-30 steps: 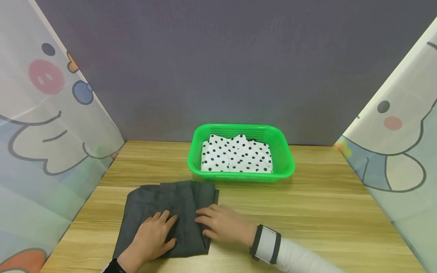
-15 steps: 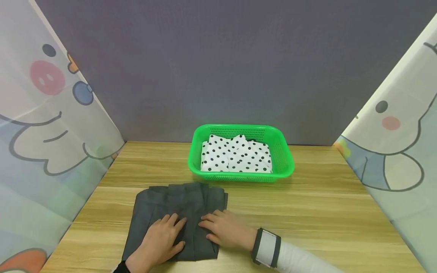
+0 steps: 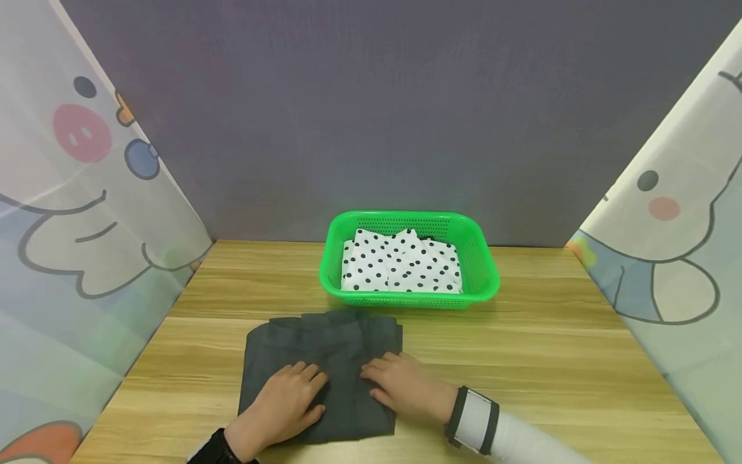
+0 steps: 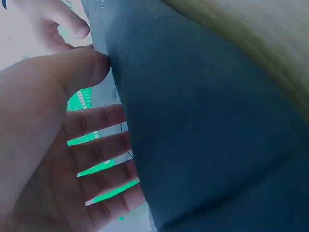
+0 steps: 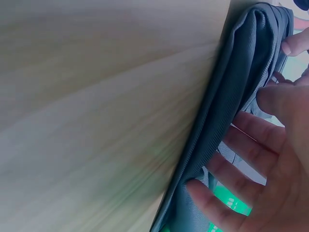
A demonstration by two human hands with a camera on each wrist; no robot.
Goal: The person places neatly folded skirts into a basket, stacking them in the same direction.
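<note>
A folded dark grey garment (image 3: 342, 348) lies flat on the table, its pleats running toward the far edge. My left hand (image 3: 286, 403) rests on its near left part, fingertips touching the cloth. In the left wrist view the fingers (image 4: 104, 150) of that hand are spread and nearly straight. My right hand (image 3: 408, 386) rests at the garment's right edge, its fingertips on the cloth. Several folded layers (image 5: 241, 63) show at this edge in the right wrist view, beside the extended right fingers (image 5: 251, 150).
A green plastic basket (image 3: 484, 283) stands behind the garment near the table's back edge. Inside it lies a folded white cloth (image 3: 400, 264) with black dots. A grey wall (image 3: 371, 116) rises behind the wooden table (image 3: 551, 348), with cartoon-printed panels on both sides.
The grey garment has slid to the right across the table under my hands. Both hands have shifted right with it, while the basket has stayed in place.
</note>
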